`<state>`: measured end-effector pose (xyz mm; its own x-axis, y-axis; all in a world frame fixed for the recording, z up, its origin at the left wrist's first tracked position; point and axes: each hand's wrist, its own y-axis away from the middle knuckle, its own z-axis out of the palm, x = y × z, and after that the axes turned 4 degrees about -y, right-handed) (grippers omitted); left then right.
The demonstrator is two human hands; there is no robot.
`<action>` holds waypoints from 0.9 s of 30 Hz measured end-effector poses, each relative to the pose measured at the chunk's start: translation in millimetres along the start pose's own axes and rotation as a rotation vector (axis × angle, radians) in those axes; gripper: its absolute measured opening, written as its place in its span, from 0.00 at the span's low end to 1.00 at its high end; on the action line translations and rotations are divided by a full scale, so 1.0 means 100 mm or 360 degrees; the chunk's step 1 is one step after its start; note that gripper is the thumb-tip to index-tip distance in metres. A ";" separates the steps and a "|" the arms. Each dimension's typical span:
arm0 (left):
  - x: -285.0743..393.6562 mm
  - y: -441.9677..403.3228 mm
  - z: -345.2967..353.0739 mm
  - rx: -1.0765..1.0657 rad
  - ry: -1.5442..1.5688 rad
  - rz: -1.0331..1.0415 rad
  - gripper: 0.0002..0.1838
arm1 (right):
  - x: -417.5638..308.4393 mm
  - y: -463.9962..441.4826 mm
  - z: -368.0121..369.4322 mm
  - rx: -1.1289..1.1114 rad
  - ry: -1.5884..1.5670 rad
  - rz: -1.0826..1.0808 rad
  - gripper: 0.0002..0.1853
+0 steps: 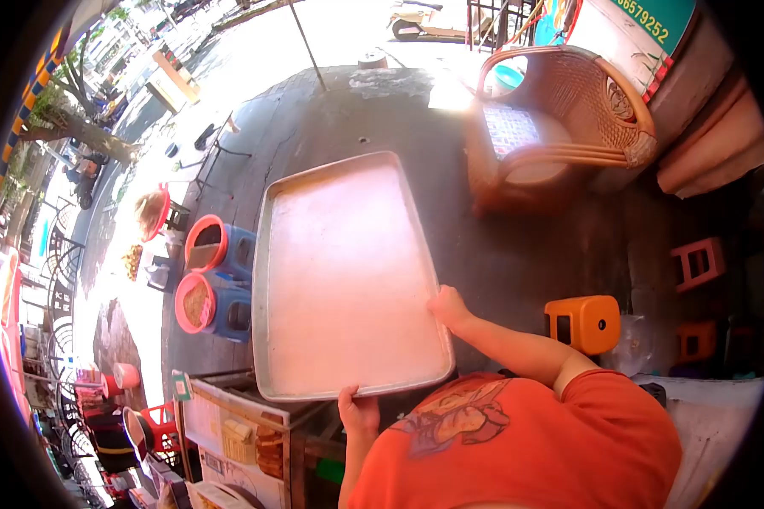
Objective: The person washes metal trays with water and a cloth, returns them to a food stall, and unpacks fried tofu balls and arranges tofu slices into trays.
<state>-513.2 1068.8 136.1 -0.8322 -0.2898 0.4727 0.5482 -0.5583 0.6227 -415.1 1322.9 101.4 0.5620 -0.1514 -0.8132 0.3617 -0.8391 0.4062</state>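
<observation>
A large rectangular metal baking tray (348,271) with a raised rim hangs in front of me, its pale inner surface facing up and lit by glare. My left hand (358,412) is closed on the tray's near edge, thumb over the rim. On the right side edge, my right hand (450,310) grips the rim near the lower corner. Both hands' fingers are partly hidden by the tray. Below the tray's near edge stands a glass-sided cabinet (238,433) with what look like baked goods inside.
Red basins (197,304) on blue stools (233,310) stand left of the tray. A wicker armchair (560,119) is at the upper right, an orange stool (582,324) at the right, and a pink stool (699,264) farther right. Beyond lies a sunlit street with a tree (85,131).
</observation>
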 end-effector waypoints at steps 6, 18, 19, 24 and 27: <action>0.32 -1.29 0.91 0.0079 -0.0303 -0.0072 0.18 | -0.62 -1.44 -0.15 0.0092 0.0011 -0.0025 0.16; 1.07 -4.05 3.70 -0.0276 -0.0529 -0.0244 0.15 | -1.92 -4.25 -0.90 0.0388 -0.0152 0.0109 0.19; 1.01 -4.23 3.92 -0.0269 -0.0482 -0.0260 0.12 | -1.92 -4.54 -0.97 0.0373 -0.0147 0.0075 0.19; 0.84 -5.47 4.91 -0.0343 -0.0388 -0.0267 0.20 | -2.41 -5.92 -1.47 0.0445 -0.0235 0.0036 0.18; 0.82 -6.09 5.48 -0.0276 -0.0372 -0.0266 0.20 | -2.70 -6.71 -1.80 0.0462 -0.0193 0.0011 0.19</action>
<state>-869.4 1811.2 136.7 -0.8567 -0.0079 0.5158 0.3666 -0.7128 0.5980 -675.4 2020.6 123.3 0.4643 -0.2041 -0.8619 0.1211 -0.9493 0.2900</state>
